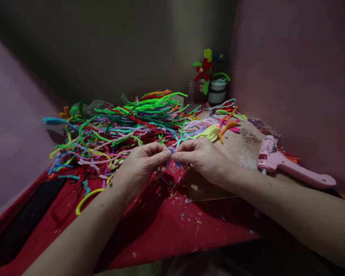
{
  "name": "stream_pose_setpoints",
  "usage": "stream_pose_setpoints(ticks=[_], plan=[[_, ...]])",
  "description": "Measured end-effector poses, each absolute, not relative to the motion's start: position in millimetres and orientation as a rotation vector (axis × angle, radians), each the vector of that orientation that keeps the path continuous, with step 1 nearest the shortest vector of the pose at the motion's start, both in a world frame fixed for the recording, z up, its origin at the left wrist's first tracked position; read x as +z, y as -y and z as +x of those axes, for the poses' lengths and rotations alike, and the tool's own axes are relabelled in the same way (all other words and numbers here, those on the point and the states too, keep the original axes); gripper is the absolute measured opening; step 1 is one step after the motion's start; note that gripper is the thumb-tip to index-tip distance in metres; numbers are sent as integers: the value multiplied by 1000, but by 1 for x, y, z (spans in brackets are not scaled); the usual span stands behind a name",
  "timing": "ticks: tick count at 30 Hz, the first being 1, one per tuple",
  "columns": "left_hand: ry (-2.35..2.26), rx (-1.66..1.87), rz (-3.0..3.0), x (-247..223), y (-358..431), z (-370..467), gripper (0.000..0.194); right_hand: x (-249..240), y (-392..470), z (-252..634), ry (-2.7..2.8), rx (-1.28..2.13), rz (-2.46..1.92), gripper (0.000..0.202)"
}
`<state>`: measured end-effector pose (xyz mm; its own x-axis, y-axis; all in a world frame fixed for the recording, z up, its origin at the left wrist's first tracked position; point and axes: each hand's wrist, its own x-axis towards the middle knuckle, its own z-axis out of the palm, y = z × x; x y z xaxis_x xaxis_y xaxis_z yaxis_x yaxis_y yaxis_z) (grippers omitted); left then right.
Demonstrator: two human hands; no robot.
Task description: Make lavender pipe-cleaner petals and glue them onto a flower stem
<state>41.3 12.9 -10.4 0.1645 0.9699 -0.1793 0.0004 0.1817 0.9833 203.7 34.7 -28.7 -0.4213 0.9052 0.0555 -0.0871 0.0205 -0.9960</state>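
My left hand (149, 161) and my right hand (197, 156) meet at the middle of the view, thumbs and forefingers pinched. Between the fingertips is a small purple fuzzy piece (177, 164), held from both sides; part of it hangs below the fingers. Just beyond my hands lies a large pile of coloured pipe cleaners (123, 122). Bent pale yellow (211, 132) and orange pieces (228, 126) lie behind my right hand.
A pink glue gun (296, 165) rests at the right on a brown board (235, 147). At the back stand a lidded cup (217, 91) and a red flower (203, 70). Yellow scissor-like handle (86, 199) lies by my left forearm. Scraps dot the red cloth (172, 230).
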Motion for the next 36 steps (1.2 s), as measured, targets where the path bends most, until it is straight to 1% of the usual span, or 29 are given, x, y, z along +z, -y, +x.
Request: stream_pose_setpoints(ticks=[7,14,22,27,32,36], plan=[[-1094,813,1028,-14,-14,40,15,-33,-39,202,1324,1530,-900,12],[-1088,824,1093,-15,-12,43,13,-33,-37,202,1283,1552,-874,12],[-1125,871,1148,-14,-10,45,13,-35,-37,201,1367,1464,-863,11],[-1166,995,1174,-12,-5,49,14,-36,-36,200,1406,1410,-861,15],[-1292,1081,1402,-10,0,54,15,-36,-33,200,1393,1428,-905,15],[-1386,1075,1550,-9,1,57,19,-36,-32,200,1400,1419,-918,12]])
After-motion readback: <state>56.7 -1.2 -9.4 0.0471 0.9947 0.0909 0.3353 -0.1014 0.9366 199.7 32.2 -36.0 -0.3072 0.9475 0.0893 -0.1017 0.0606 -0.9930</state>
